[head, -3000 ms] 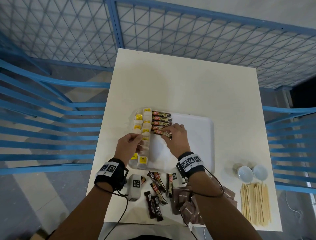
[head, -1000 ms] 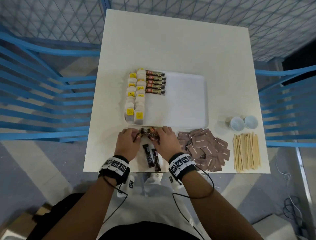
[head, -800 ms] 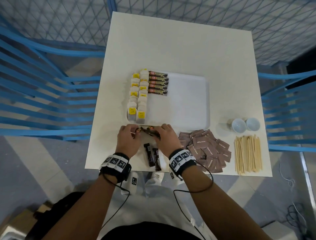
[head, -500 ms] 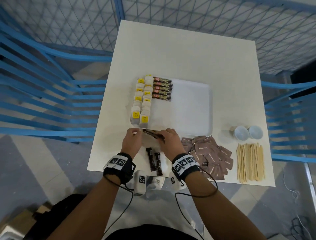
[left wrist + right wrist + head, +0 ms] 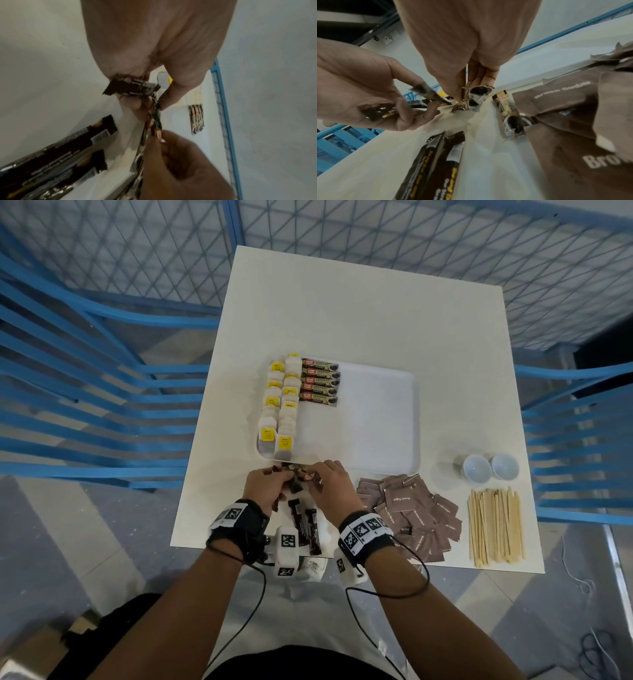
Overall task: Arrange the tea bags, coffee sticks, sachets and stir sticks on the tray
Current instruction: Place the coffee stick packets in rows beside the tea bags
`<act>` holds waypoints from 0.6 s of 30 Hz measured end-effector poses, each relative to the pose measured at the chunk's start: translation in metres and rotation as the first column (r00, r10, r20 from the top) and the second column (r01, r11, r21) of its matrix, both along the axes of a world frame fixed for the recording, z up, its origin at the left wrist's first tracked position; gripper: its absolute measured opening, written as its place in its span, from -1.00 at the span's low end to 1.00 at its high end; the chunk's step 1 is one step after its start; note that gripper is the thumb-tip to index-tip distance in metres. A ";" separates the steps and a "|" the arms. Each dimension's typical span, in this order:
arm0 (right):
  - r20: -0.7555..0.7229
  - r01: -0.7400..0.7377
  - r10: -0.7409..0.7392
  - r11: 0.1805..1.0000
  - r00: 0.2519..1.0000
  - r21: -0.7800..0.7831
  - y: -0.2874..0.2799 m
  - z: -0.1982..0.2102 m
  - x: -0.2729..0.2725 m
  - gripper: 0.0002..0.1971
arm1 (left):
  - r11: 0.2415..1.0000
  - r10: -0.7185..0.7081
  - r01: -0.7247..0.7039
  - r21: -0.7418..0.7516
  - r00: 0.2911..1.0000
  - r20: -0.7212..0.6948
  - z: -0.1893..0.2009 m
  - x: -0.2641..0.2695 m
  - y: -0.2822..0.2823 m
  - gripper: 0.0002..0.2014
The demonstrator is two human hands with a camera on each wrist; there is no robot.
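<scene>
White table (image 5: 376, 313); hands (image 5: 263, 489) regripping coffee sticks (image 5: 297, 478)

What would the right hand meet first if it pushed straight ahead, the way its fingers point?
Probably the near rim of the tray: the right hand, pinching coffee sticks, points at it. Its height is unclear.

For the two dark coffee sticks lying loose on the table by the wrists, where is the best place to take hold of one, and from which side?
Probably at the far end of a loose coffee stick, nearest the tray, coming from above. Both lie flat, side by side, lengthwise toward the tray, so their long edges crowd each other while the ends stay exposed. The right hand and left hand already grip other sticks.
</scene>
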State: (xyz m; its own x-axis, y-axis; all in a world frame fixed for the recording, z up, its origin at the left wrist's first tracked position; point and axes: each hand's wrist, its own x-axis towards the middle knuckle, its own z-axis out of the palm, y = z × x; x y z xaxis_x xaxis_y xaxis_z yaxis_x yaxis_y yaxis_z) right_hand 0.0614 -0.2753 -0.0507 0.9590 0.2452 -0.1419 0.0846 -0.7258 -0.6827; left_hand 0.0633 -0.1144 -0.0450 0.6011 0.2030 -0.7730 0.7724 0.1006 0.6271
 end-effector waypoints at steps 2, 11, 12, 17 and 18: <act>-0.027 0.017 -0.017 1.000 0.999 0.001 -0.003 0.001 0.001 -0.82 | 0.993 0.060 -0.065 -0.101 0.997 -0.050 0.005 0.001 0.005 -0.92; -0.120 0.116 -0.114 0.993 0.986 0.017 -0.014 0.015 0.006 -0.76 | 0.989 0.063 -0.069 -0.128 0.997 -0.052 0.020 0.013 0.005 -0.82; -0.124 0.106 -0.106 0.994 0.987 0.000 -0.014 0.015 0.006 -0.74 | 0.993 0.041 -0.046 -0.112 0.998 -0.046 0.020 0.014 0.003 -0.82; -0.138 0.072 -0.079 0.996 0.987 -0.054 -0.010 0.017 0.002 -0.71 | 0.987 -0.010 0.001 -0.159 0.999 -0.053 0.018 0.019 0.003 -0.90; -0.163 0.072 -0.083 0.995 0.983 -0.071 -0.008 0.017 0.002 -0.71 | 0.986 -0.024 0.015 -0.164 0.998 -0.057 0.019 0.020 0.005 -0.87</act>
State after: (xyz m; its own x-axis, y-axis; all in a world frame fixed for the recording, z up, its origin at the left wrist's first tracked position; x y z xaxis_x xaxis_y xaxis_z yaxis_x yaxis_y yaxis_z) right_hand 0.0633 -0.2830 -0.0334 0.9367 0.1560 -0.3136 -0.0843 -0.7686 -0.6341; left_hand 0.0828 -0.1096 -0.0263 0.5562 0.0597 -0.8289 0.8103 0.1825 0.5569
